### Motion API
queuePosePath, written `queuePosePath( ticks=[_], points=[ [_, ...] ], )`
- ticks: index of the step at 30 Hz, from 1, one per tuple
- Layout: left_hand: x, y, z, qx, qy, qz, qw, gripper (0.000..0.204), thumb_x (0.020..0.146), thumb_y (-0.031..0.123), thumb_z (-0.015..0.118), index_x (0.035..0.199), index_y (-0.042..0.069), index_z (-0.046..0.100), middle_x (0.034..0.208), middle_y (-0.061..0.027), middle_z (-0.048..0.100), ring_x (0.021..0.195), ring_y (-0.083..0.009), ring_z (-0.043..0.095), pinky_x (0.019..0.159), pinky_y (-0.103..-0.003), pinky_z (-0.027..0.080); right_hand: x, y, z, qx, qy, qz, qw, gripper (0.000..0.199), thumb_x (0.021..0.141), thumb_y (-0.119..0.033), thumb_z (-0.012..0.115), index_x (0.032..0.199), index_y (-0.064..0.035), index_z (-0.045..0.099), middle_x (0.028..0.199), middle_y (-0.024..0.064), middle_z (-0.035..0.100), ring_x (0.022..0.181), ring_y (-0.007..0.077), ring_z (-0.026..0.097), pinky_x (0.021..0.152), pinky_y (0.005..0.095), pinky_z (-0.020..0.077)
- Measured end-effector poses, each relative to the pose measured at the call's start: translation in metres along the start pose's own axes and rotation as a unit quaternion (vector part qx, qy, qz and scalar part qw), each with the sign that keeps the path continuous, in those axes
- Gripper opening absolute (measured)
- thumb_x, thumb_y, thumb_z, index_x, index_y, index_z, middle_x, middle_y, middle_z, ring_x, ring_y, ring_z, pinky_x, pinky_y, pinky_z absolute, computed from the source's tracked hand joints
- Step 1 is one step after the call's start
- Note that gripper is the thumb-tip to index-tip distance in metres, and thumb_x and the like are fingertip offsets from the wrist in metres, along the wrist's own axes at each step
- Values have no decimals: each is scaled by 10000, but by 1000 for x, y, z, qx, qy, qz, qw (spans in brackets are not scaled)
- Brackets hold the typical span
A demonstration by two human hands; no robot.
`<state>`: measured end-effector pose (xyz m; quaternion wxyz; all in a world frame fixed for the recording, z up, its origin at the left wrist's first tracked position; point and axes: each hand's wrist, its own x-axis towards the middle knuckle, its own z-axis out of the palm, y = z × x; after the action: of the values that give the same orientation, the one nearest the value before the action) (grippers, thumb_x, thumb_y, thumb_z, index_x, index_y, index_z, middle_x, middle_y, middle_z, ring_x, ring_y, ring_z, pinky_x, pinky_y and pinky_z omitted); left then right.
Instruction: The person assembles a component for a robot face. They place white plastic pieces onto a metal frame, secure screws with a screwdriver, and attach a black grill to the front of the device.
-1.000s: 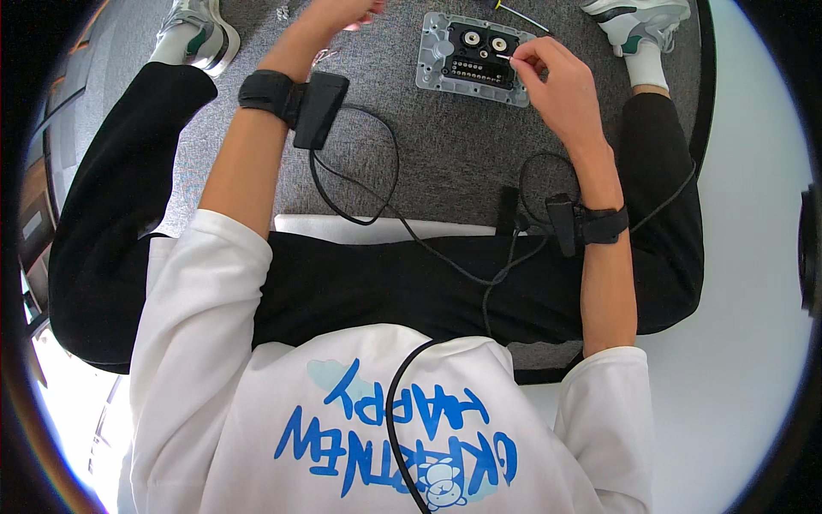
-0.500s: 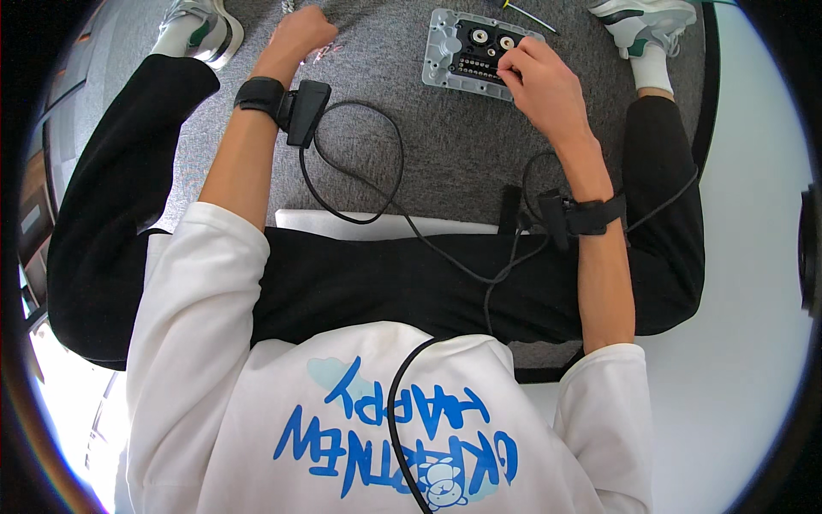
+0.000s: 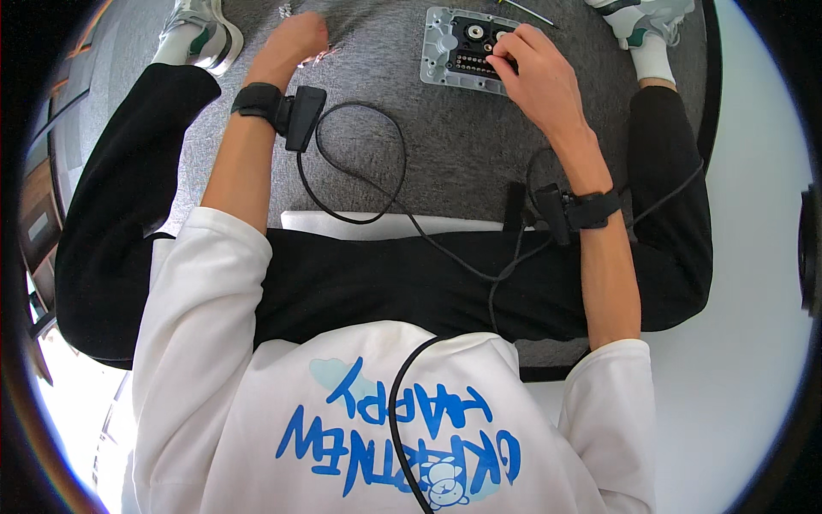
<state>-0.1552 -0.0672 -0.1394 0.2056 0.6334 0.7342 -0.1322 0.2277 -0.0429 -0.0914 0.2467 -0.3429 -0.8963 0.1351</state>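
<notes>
A grey metal housing (image 3: 439, 43) with a black panel (image 3: 462, 45) lies on the carpet at the far right of centre. Round metal fittings and rows of small metal points show on the panel. Over its right part is my right hand (image 3: 541, 79), thumb and fingers pinched together at the panel; whatever they hold is too small or hidden to make out. My left hand (image 3: 295, 41) rests at the far left with its fingers curled in, their contents hidden. Beside its fingers are small shiny pieces (image 3: 322, 55), too small to identify.
A thin screwdriver (image 3: 528, 11) lies beyond the housing. Black cables (image 3: 402, 163) loop across the carpet and my lap from the wrist-worn devices (image 3: 304, 118). My shoes (image 3: 204, 38) flank the work area, and a white surface (image 3: 753, 257) lies to the right.
My right fingertips have shifted slightly away from me and to the left over the panel, still pinched. My left hand stays in nearly the same place, curled.
</notes>
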Motion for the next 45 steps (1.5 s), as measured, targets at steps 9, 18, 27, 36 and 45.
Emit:
queuePosePath(
  ticks=[9, 18, 27, 36, 45],
  points=[
    [4, 16, 10, 6, 42, -29, 999, 203, 808, 206, 648, 865, 53, 769, 791, -213, 720, 751, -408, 704, 705, -464, 557, 2, 7, -10, 25, 45, 31, 998, 112, 890, -136, 764, 907, -67, 677, 886, 31, 627, 823, 218, 658, 712, 338, 556],
    [-1, 106, -73, -306, -51, 120, 943, 261, 879, 253, 630, 881, -2, 685, 743, -80, 679, 668, -163, 636, 595, -322, 498, -5, 15, -18, 68, -2, 65, 996, 133, 872, -115, 770, 942, -73, 665, 918, 36, 625, 866, 230, 658, 754, 350, 552],
    [-25, 122, -88, -330, 17, 152, 931, 215, 868, 227, 651, 858, 12, 650, 751, -45, 652, 682, -152, 619, 624, -327, 502, -1, 14, -6, 11, -37, 44, 998, 265, 838, -127, 798, 987, -93, 582, 1016, 59, 584, 1054, 298, 612, 849, 431, 556],
    [-19, 129, -79, -360, -34, 207, 909, 235, 867, 186, 674, 1005, 6, 735, 820, -56, 696, 743, -143, 637, 680, -319, 526, -3, 10, 5, -6, -44, 67, 997, 296, 832, -178, 818, 953, -80, 567, 977, 63, 584, 1001, 296, 615, 814, 436, 564],
    [-25, 146, -76, -511, -143, 156, 833, 158, 936, 144, 697, 965, -11, 710, 849, -48, 707, 770, -126, 678, 672, -256, 549, 13, -5, -6, 122, 14, 56, 991, 165, 898, -158, 763, 934, -47, 646, 914, 61, 612, 849, 237, 647, 744, 356, 538]
  ],
)
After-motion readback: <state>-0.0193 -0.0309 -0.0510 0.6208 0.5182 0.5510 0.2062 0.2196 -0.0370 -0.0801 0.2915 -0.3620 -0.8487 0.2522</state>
